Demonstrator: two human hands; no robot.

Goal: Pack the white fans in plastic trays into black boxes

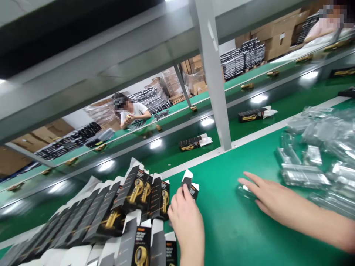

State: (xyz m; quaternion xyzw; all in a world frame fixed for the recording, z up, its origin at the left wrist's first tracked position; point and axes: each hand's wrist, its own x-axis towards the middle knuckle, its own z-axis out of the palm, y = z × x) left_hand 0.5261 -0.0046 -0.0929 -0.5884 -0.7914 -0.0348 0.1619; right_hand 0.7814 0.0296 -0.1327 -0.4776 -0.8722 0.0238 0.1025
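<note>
My left hand point(187, 221) has its fingers closed around a black printed box point(194, 190) with its white end flap up. Most of that box is hidden behind the hand. My right hand point(273, 201) is over the green table, its thumb and fingers around a clear plastic tray point(246, 192), slightly blurred. Left of my left hand, several similar black boxes point(135, 188) stand and lean in rows, with a gold handheld fan pictured on them and white flaps open. To the right of my right hand lies a pile of clear plastic trays point(305, 173).
A dark green conveyor point(169, 159) runs behind the table, carrying a black box point(194, 143) and another box point(255, 114). Gold fans point(247, 86) lie along its far side. A metal post point(213, 74) rises at the table edge. Two people work across the line.
</note>
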